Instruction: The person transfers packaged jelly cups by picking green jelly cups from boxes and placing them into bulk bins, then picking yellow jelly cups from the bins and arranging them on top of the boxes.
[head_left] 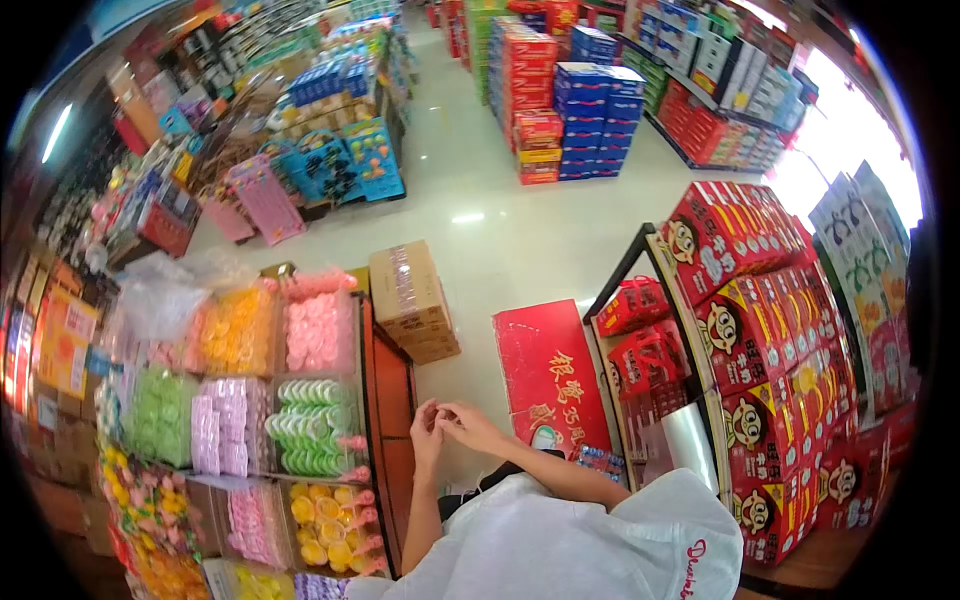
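My left hand [426, 424] and my right hand [468, 424] meet in front of my body, above the aisle floor. Fingers on both are curled and pressed together, the right fingertips touching the left hand. Anything between them is too small or hidden to make out. Just left of them stands the brown side panel [393, 420] of a candy rack. Its clear bins hold wrapped sweets: green-and-white ones [310, 425], purple packs [228, 425], pink ones [315, 330] and yellow cups [328, 525].
A taped cardboard box [410, 295] stands on the floor ahead. To the right lies a flat red carton [555, 375], beside a shelf of stacked red drink cartons [760, 330]. Blue boxes [598, 120] are piled farther down the pale tiled floor [455, 180].
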